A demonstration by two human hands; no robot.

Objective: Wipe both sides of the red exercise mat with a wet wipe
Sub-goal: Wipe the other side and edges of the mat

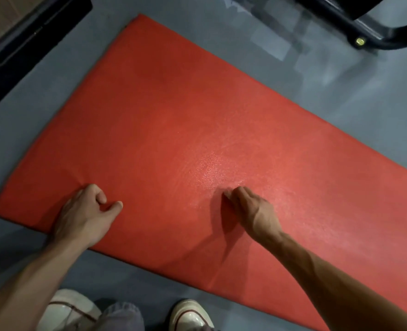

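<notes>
**Both hands down on the red mat**

Seen from the head view: red exercise mat [173, 111] flat on the grey floor [341, 111], running from the upper left toward the lower right edge of the picture. Glossy, damp-looking sheen on its surface just ahead of the right hand.

Left hand [83, 218] resting on the mat near its near edge, fingers [100, 197] loosely curled under, thumb stretched out flat, nothing held; slight creases in the mat beside the knuckles.

Right hand [252, 211] further along the mat, fingers [241, 193] bunched and pointing down onto the surface. Something pale just visible at the fingertips, too small and blurred to name; cannot tell whether a wipe is grasped there.

Two white shoes [192, 315] and grey trouser legs [123, 316] at the bottom edge, on the floor just short of the mat. Black metal frame [374, 37] with a brass-coloured bolt at upper right, well apart from the mat. Dark ledge [30, 41] along the upper left.
</notes>
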